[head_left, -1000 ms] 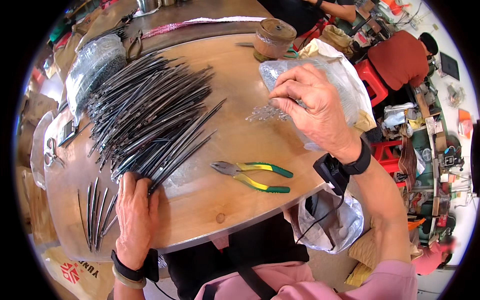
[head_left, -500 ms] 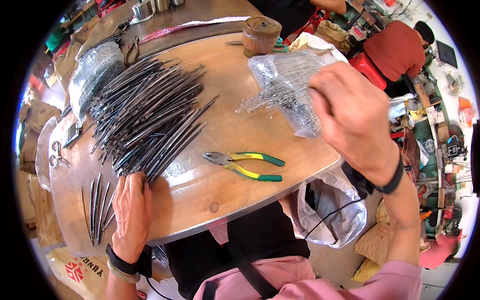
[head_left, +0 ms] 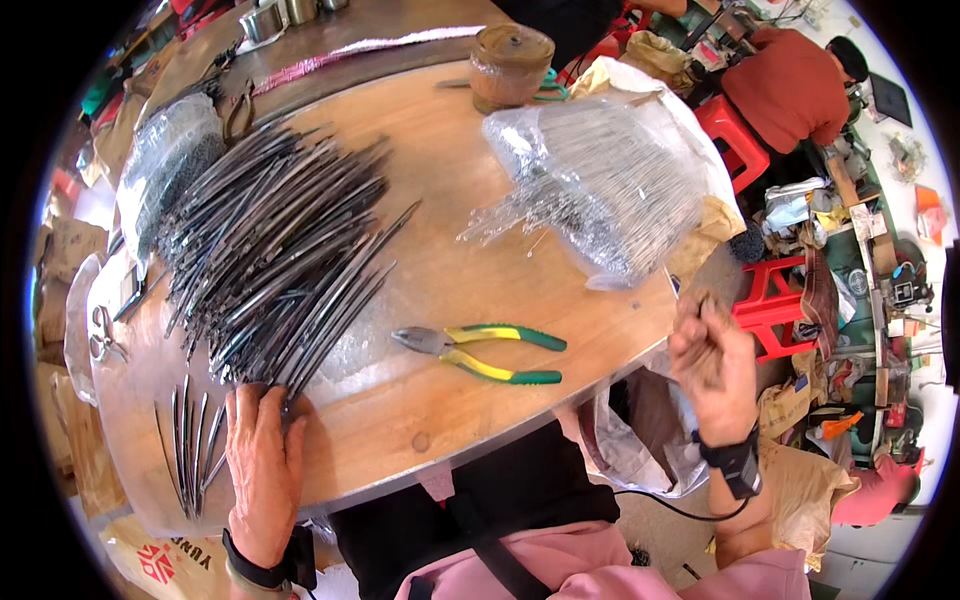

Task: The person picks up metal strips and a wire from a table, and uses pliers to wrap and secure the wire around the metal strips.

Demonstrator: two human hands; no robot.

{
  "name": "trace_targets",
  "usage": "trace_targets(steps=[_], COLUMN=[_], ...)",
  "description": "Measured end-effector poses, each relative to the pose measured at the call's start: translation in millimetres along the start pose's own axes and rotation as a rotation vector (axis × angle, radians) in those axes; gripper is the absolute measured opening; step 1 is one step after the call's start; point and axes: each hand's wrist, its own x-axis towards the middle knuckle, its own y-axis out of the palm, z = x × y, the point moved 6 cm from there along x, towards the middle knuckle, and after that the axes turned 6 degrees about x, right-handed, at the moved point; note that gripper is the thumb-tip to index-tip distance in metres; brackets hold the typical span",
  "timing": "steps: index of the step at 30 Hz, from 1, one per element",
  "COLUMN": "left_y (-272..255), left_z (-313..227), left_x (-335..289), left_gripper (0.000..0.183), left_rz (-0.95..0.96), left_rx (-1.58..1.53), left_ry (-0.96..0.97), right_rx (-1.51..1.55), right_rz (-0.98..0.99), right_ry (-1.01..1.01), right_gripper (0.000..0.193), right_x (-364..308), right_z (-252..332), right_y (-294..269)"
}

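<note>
Down at the near edge of the wooden table [head_left: 440, 290], the left hand [head_left: 262, 460] lies with its fingertips at the near ends of the dark rods [head_left: 275, 240], thumb held apart; whether it grasps any, I cannot tell; across to the right, just off the table's edge and near a pale sack [head_left: 625, 455], the right hand [head_left: 715, 370] hangs with fingers curled in, and whether anything sits in them, I cannot tell either; beside the left hand, a small bunch of loose rods [head_left: 188, 450] fans out, long axis running nearly straight away from the person; mid-table, pliers [head_left: 425, 341] point left, handles spread rightward; now the big dark pile, left of centre, its long axis slanting from near left to far right; right of it, thin wires poke from a clear bag [head_left: 630, 180] toward the pile; beyond stands a round brown pot [head_left: 510, 70]; farther off, a co-worker [head_left: 795, 90] in rust-red beside a red stool [head_left: 728, 125].
</note>
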Motion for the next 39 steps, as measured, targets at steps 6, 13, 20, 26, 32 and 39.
trace_targets(steps=[6,13,20,26,32,39], left_y=[8.2,0.4,-5.7,6.1,-6.5,9.6], left_z=[0.5,-2.0,35.0,8.8,29.5,0.3], left_x=[-0.5,8.8,-24.7,5.2,4.1,-86.7], left_gripper=[0.012,0.010,0.014,0.017,0.009,0.014], left_rz=[-0.021,-0.084,-0.108,-0.001,-0.058,0.012], left_rx=[0.087,0.053,-0.508,-0.002,-0.318,-1.737], left_ry=[0.068,0.035,-0.397,0.021,-0.133,-0.983], right_rx=[0.527,0.472,0.308,-0.223,-0.439,-0.341], right_rz=[-0.016,0.145,0.155,0.330,0.407,0.398], right_ry=[0.350,0.544,0.363,0.215,0.077,0.158], right_gripper=[0.011,0.009,0.014,0.014,0.016,0.013], right_x=[-46.7,-56.8,-54.0,-55.0,-59.0,-56.8], right_z=[-81.4,-116.9,-94.2,-93.7,-86.8,-89.4], right_y=[-24.2,6.0,-15.5,15.5,32.1,32.6])
